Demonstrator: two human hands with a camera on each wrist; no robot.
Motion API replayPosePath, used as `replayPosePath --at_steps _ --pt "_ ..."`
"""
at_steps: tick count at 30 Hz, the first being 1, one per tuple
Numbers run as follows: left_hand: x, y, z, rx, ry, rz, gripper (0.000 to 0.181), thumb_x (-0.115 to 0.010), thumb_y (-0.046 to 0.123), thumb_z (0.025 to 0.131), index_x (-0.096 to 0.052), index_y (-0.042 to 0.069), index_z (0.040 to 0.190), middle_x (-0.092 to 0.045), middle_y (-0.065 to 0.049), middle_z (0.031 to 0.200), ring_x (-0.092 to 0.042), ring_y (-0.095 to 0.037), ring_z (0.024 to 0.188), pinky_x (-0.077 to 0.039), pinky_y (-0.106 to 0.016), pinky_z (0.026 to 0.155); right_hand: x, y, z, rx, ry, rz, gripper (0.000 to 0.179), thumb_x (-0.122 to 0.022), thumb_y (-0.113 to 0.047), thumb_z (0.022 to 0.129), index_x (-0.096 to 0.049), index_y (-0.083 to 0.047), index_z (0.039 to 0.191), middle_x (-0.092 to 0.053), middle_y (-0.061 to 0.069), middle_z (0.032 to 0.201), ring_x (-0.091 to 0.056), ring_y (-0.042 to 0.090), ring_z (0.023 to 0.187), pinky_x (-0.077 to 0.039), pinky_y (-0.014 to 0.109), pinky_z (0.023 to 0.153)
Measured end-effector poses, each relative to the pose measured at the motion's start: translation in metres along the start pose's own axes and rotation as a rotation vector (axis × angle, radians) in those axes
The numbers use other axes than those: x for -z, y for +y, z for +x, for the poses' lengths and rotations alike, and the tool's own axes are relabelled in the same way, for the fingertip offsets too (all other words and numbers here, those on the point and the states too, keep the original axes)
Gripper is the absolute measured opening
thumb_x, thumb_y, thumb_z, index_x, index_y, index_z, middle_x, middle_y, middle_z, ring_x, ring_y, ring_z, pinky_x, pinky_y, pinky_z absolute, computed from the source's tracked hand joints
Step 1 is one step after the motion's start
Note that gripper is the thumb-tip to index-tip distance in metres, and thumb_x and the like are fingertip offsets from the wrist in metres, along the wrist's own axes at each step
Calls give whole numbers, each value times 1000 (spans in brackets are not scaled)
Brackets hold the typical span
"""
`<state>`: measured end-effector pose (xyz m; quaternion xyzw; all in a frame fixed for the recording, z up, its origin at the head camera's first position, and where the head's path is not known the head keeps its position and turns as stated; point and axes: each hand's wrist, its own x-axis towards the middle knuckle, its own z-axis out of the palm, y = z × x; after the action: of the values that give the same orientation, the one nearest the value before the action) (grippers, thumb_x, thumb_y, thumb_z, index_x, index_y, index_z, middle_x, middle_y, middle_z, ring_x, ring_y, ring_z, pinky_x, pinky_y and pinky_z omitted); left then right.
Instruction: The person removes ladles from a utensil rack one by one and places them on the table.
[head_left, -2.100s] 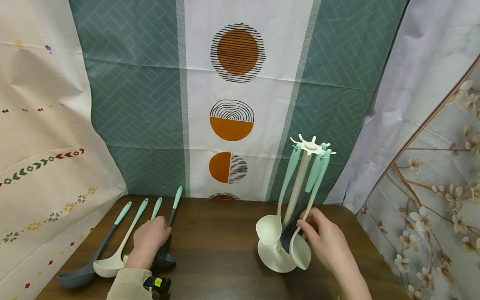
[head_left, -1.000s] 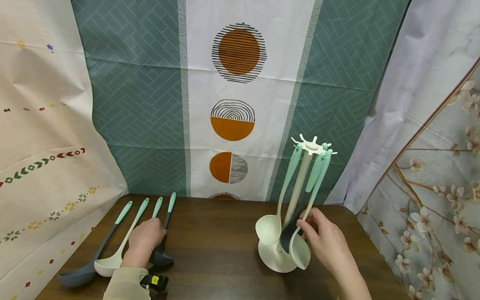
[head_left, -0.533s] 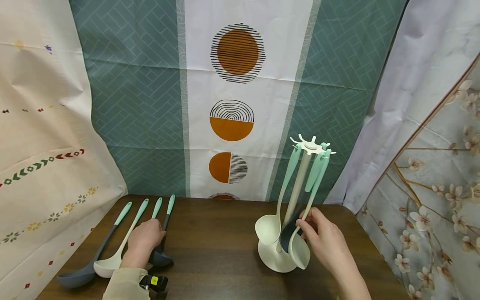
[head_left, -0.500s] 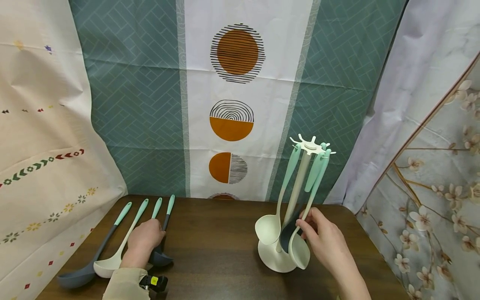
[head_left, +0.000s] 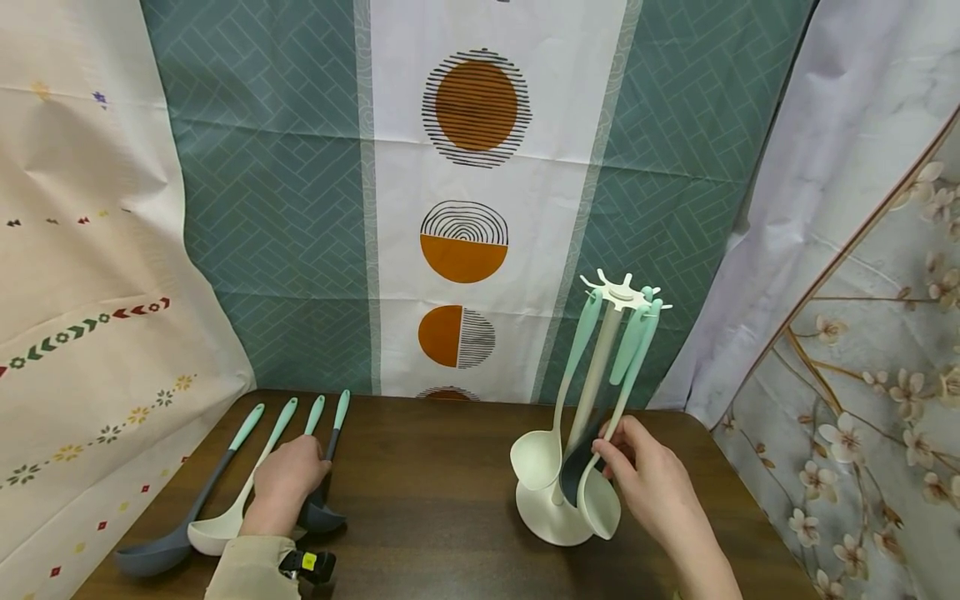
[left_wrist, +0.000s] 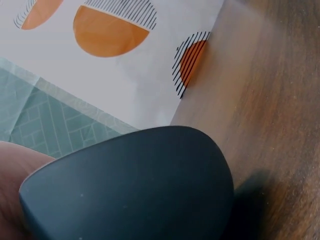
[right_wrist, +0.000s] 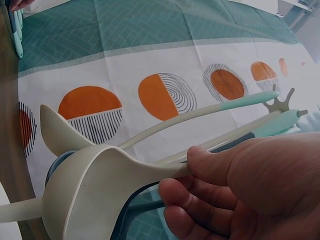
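My left hand (head_left: pixel 288 479) is low over the table at the left, its fingers curled round the shaft of a dark grey utensil with a mint handle (head_left: pixel 342 408). The utensil's smooth, broad rounded head (left_wrist: pixel 150 185) fills the lower left wrist view. Under the same hand lies another utensil with a mint handle (head_left: pixel 314 412), its lower part mostly hidden. At the right, my right hand (head_left: pixel 652 475) pinches the shaft of a cream ladle (head_left: pixel 600 504) between thumb and fingers. That ladle hangs by its mint handle from a cream utensil rack (head_left: pixel 546 525).
A second cream ladle (head_left: pixel 536 460) and a dark utensil (head_left: pixel 576 473) hang on the rack. Left of my left hand lie a dark grey ladle (head_left: pixel 157 554) and a cream ladle (head_left: pixel 212 532), side by side on the brown table (head_left: pixel 427 492). A patterned curtain (head_left: pixel 480 358) stands behind.
My left hand has shifted slightly left and toward me, bringing the dark grey utensil closer to the others; over the last half second it stays still. The right hand keeps pinching the cream ladle.
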<state>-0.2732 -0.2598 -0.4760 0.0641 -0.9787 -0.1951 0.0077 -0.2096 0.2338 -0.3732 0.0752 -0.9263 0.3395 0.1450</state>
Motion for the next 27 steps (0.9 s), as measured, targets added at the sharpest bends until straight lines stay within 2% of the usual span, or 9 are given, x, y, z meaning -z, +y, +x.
replayPosePath --at_steps 4,10,16,21,27 --pt "1 -1 -1 4 30 9 18 -76 20 102 -73 5 93 -66 -5 78 -62 -26 70 -52 -49 64 0 1 -1 6 0 -1 13 -74 -29 108 -66 -20 113 -70 -10 84 -67 8 77 -47 38 75" --pt "5 3 -1 12 62 -4 29 -71 25 107 -72 -3 111 -64 -7 78 -62 -27 68 -51 -49 62 1 1 -1 3 -7 -3 14 -73 -32 109 -66 -20 114 -69 -12 85 -68 10 78 -48 38 74" --pt "11 11 -4 1 98 -1 38 -69 27 109 -70 -6 127 -73 -13 90 -67 -31 73 -55 -55 64 1 2 0 -3 -16 -6 15 -73 -32 109 -66 -20 114 -69 -11 84 -67 10 78 -48 39 75" --pt "20 25 -8 -26 191 -21 38 -68 28 109 -70 -3 131 -76 -20 104 -70 -34 76 -54 -56 62 1 3 0 -5 -15 -5 15 -73 -31 109 -66 -19 113 -69 -11 83 -67 11 77 -47 38 74" --pt "28 42 -17 -79 327 -34 35 -68 23 108 -71 -4 131 -77 -17 96 -66 -31 66 -51 -50 53 1 2 0 12 -7 0 14 -73 -30 109 -66 -19 112 -70 -11 82 -69 12 79 -49 41 77"
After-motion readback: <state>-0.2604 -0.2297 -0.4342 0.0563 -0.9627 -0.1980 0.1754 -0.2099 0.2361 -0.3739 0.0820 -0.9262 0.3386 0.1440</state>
